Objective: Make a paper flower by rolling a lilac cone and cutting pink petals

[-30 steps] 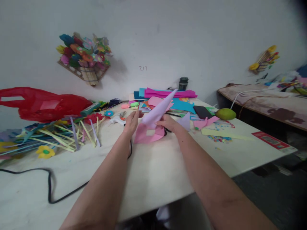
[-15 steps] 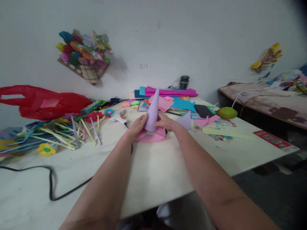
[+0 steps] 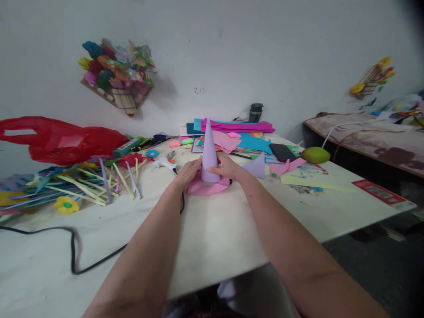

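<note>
While I looked through the head camera from my distant place, the relation that mattered most was how the wide lower end of the purple cone [image 3: 209, 152] stood over the pink piece [image 3: 208, 189]. The cone was between the two hands, a little beyond the middle of the table [image 3: 220, 229], and its lower end was just above the pale gap in this piece. Whether the rim touched the pink surface all around, I could not tell.

From the right hand [image 3: 225, 167], the cone lay directly to the left, and this hand had the clearer hold: its thumb lay across the front face near the base, and its other fingers were partly hidden. The left hand [image 3: 191, 171] was on the opposite side, with its fingertips bent in close to the cone's left edge. I could not tell how firmly they pressed, or how wide that grip was. Both hands were about equally near, and both were low, so the upper part was free.

The narrow tip pointed upward, toward the stacked coloured sheets [image 3: 240, 127] in the view. The long axis was nearly vertical, with only a slight lean to the left.
</note>
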A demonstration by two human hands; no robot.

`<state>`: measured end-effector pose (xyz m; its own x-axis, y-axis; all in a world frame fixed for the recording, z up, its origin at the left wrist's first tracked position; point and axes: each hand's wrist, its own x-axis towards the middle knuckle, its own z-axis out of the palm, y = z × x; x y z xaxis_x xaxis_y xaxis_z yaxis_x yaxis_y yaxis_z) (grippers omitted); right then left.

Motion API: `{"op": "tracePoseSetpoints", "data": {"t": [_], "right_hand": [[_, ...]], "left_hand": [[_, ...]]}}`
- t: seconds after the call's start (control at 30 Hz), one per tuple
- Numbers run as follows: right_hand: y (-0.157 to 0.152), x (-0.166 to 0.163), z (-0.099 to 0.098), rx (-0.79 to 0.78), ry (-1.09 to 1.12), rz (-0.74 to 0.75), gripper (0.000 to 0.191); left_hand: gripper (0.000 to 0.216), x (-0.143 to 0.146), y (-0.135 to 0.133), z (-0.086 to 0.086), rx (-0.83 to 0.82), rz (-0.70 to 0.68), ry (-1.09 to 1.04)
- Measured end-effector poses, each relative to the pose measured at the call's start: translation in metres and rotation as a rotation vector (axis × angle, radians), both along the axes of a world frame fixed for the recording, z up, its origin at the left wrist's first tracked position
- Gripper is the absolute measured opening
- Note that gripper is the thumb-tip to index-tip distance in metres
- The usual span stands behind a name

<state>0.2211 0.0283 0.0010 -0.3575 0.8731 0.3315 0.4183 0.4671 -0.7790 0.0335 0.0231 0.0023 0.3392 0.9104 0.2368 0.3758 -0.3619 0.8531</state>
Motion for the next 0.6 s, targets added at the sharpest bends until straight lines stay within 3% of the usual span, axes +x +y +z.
{"op": "tracePoseSetpoints", "data": {"t": [0.33, 0.5, 0.6], "right_hand": [[-0.010, -0.006, 0.007, 0.001, -0.174, -0.036, 0.067], [-0.008, -0.011, 0.003, -0.004, -0.297, -0.102, 0.065], [-0.007, -0.013, 0.000, -0.017, -0.250, -0.049, 0.061]], "left_hand": [[0.059, 0.003, 0.008, -0.006, -0.020, 0.020, -0.155], [0.058, 0.008, 0.006, 0.003, 0.166, 0.176, 0.005], [0.053, 0.016, 0.000, 0.011, 0.230, 0.295, 0.207]]}}
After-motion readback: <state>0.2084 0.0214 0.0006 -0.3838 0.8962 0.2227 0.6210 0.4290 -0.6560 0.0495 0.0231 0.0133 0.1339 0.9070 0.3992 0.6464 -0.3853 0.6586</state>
